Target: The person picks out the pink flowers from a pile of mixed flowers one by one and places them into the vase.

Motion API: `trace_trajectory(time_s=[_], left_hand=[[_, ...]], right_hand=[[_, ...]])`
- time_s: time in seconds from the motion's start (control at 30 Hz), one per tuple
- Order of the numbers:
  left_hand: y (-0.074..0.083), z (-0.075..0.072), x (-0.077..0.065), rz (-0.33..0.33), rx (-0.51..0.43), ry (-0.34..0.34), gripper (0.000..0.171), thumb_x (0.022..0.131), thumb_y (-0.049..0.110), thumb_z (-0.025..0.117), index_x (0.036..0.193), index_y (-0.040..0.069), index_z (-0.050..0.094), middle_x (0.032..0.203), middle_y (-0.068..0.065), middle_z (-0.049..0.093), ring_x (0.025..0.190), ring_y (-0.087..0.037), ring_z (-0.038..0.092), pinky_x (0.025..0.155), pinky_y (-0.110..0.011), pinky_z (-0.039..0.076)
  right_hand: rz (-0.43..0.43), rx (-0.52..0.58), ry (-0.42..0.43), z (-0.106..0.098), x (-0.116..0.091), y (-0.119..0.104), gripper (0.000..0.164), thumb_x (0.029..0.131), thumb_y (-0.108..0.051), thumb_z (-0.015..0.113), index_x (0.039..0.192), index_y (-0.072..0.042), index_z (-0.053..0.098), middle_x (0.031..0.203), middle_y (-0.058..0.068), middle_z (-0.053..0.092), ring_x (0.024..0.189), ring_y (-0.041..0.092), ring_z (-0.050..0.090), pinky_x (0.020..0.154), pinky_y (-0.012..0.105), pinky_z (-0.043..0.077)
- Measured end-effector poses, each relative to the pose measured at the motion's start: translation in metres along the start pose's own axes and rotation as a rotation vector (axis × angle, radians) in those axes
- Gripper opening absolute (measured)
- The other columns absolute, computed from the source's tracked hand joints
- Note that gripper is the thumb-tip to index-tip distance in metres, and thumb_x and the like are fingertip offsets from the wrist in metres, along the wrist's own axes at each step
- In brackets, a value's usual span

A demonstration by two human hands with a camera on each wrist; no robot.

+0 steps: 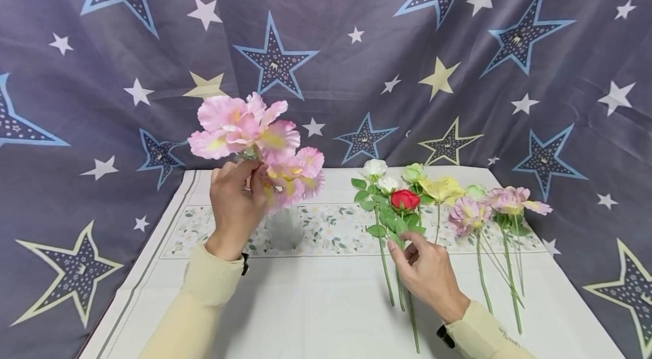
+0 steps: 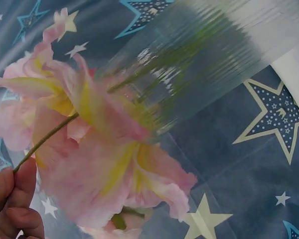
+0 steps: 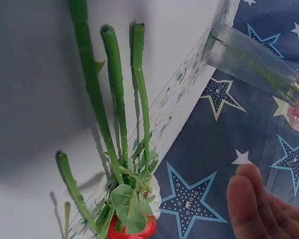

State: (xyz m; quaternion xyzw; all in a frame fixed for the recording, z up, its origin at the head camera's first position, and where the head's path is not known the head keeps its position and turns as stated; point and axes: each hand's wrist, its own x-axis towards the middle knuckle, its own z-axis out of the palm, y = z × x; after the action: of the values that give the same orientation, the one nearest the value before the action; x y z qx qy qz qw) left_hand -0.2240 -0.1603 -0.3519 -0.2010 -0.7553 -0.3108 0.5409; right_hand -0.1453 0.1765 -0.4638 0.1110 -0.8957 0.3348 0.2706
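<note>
My left hand (image 1: 235, 203) is raised at the mouth of a clear ribbed vase (image 1: 286, 230). In the left wrist view, its thumb and finger pinch a thin flower stem (image 2: 45, 140). Large pink-and-yellow artificial flowers (image 1: 244, 127) spread above and beside that hand, and green stems show through the vase wall (image 3: 249, 57). My right hand (image 1: 430, 271) hovers over the stems below a red rose (image 1: 404, 199), its fingers loosely bent. The right wrist view shows the right fingertips (image 3: 249, 174) apart from the rose stems (image 3: 92, 94), holding nothing.
White roses (image 1: 374, 169), a yellow flower (image 1: 444, 189) and mauve flowers (image 1: 470, 215) lie on the right of the white tablecloth (image 1: 316, 308). A floral printed band (image 1: 336, 229) crosses the cloth. Behind the table hangs a dark star-patterned curtain (image 1: 346, 93).
</note>
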Motion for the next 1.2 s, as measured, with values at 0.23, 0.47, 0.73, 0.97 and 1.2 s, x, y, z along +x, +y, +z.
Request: trace_trajectory(time_s=[0.23,0.47,0.73,0.97,1.2], left_hand=[[-0.007,0.008,-0.013,-0.079,0.016,-0.064,0.007,0.090,0.003,0.075,0.084,0.000,0.075,0.062,-0.011,0.059,0.058,-0.027,0.050,0.063,-0.044,0.032],[-0.012,0.012,-0.027,-0.104,0.067,-0.133,0.007,0.087,0.007,0.074,0.082,0.003,0.076,0.063,-0.007,0.062,0.065,-0.031,0.056,0.065,-0.047,0.033],[-0.014,0.014,-0.031,-0.012,0.230,-0.207,0.014,0.089,0.013,0.075,0.077,0.006,0.074,0.072,-0.010,0.072,0.073,-0.037,0.058,0.061,-0.048,0.034],[-0.016,0.015,-0.035,-0.045,0.264,-0.253,0.008,0.084,0.014,0.079,0.081,0.008,0.076,0.084,-0.011,0.073,0.081,-0.038,0.053,0.060,-0.047,0.032],[-0.012,0.012,-0.040,-0.003,0.349,-0.279,0.024,0.075,0.007,0.077,0.067,0.012,0.055,0.063,-0.010,0.053,0.066,-0.040,0.050,0.059,-0.048,0.034]], right_hand=[[-0.008,-0.005,0.005,0.001,-0.001,0.000,0.021,0.094,-0.027,0.074,0.099,-0.007,0.072,0.063,-0.011,0.061,0.054,-0.002,0.057,0.050,0.023,0.050],[0.002,-0.017,-0.007,0.002,-0.001,0.000,0.023,0.095,-0.028,0.074,0.101,-0.006,0.073,0.063,-0.011,0.061,0.054,-0.002,0.056,0.051,0.024,0.050],[-0.021,-0.032,0.001,0.003,-0.001,0.000,0.022,0.094,-0.027,0.074,0.100,-0.006,0.073,0.063,-0.010,0.061,0.054,-0.002,0.056,0.052,0.024,0.051],[-0.025,-0.035,-0.007,0.004,-0.001,0.000,0.022,0.095,-0.027,0.073,0.100,-0.006,0.073,0.063,-0.010,0.060,0.053,-0.002,0.055,0.052,0.025,0.050],[-0.015,-0.043,-0.010,0.005,-0.001,0.000,0.023,0.096,-0.029,0.073,0.101,-0.006,0.073,0.063,-0.009,0.060,0.054,-0.001,0.056,0.052,0.025,0.050]])
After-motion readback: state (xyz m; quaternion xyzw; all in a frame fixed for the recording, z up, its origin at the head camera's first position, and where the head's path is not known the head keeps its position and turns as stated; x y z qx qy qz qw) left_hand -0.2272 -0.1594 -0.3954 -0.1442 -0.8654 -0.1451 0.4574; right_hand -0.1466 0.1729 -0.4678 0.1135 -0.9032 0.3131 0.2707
